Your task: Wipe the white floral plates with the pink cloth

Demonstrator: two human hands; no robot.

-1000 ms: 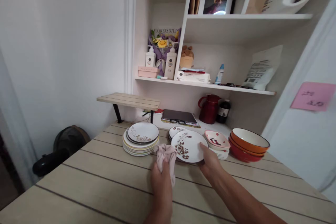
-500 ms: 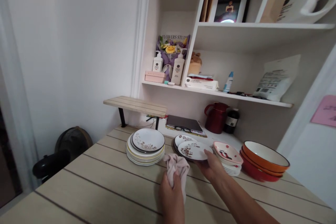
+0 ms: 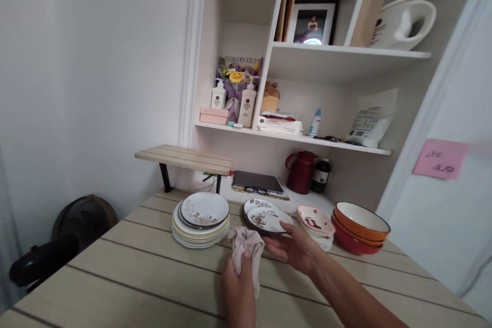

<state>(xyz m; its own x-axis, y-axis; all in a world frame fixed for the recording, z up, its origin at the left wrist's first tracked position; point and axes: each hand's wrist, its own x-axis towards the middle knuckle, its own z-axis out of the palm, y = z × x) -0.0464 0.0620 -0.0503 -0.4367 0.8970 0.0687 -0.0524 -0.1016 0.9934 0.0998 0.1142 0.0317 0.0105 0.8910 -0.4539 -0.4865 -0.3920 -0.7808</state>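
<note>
My left hand point(image 3: 240, 284) is closed around a crumpled pale pink cloth point(image 3: 249, 246), held above the table near its front. My right hand point(image 3: 295, 248) is at the front right of a low stack of small dark-rimmed plates. Its thumb rests at the edge of the top white plate point(image 3: 265, 219), which has a brown flower pattern. The other fingers are spread below the rim, apart from the thumb. Another patterned plate point(image 3: 255, 204) shows beneath, further back. Left of the cloth stands a taller stack of plates point(image 3: 202, 238), topped by a white dark-rimmed dish point(image 3: 205, 209).
Square pink-and-white dishes point(image 3: 315, 219) and a stack of orange and red bowls point(image 3: 361, 225) stand to the right. Behind are a laptop point(image 3: 259, 181) with glasses, a red jug point(image 3: 302, 171) and a dark bottle point(image 3: 321, 174). A small raised shelf point(image 3: 184, 158) stands back left.
The top small plate has come down onto its stack, and my right hand's fingers have loosened from under it. My left hand keeps the cloth. The view has shifted to the right.
</note>
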